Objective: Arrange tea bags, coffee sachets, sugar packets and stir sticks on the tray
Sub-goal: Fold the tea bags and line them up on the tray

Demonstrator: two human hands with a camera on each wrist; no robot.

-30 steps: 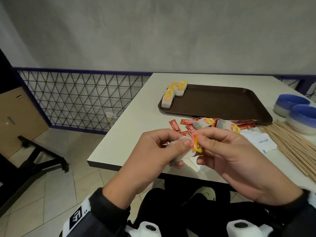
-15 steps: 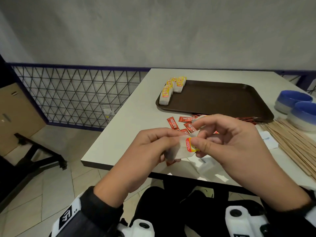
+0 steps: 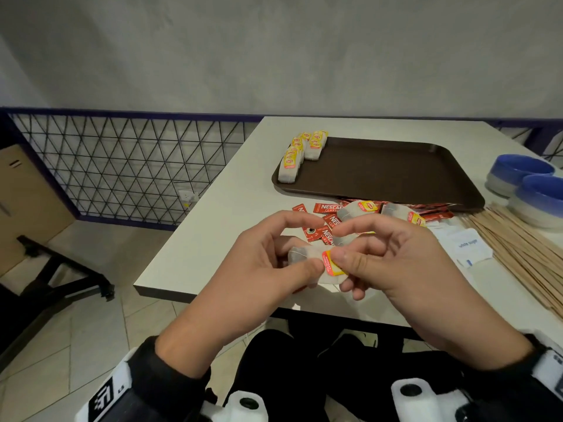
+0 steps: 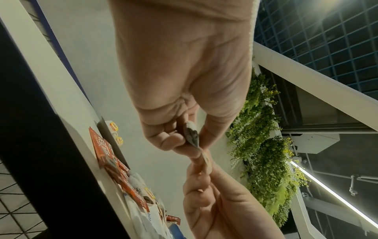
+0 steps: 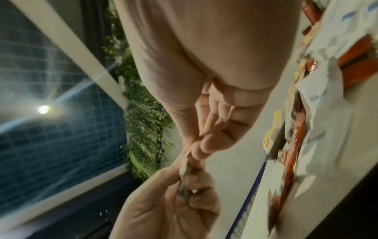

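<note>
Both hands hold one white tea bag (image 3: 304, 257) above the table's near edge. My left hand (image 3: 274, 257) pinches its pouch (image 4: 191, 136) between thumb and fingers. My right hand (image 3: 374, 254) pinches its yellow and red tag (image 3: 333, 267). The brown tray (image 3: 396, 175) lies beyond, with several tea bags (image 3: 300, 155) lined along its left rim. Red coffee sachets (image 3: 327, 207), two loose tea bags (image 3: 359, 209), white sugar packets (image 3: 469, 248) and wooden stir sticks (image 3: 518, 251) lie on the table in front of the tray.
Two blue and white bowls (image 3: 530, 184) stand at the far right of the white table (image 3: 213, 233). A black wire-mesh railing (image 3: 122, 166) runs to the left, above a tiled floor. My knees sit under the table's near edge.
Both hands have stayed on the same tea bag and shifted slightly; my right fingers now pinch the tag lower, with the forefinger raised. The camera has tilted a little.
</note>
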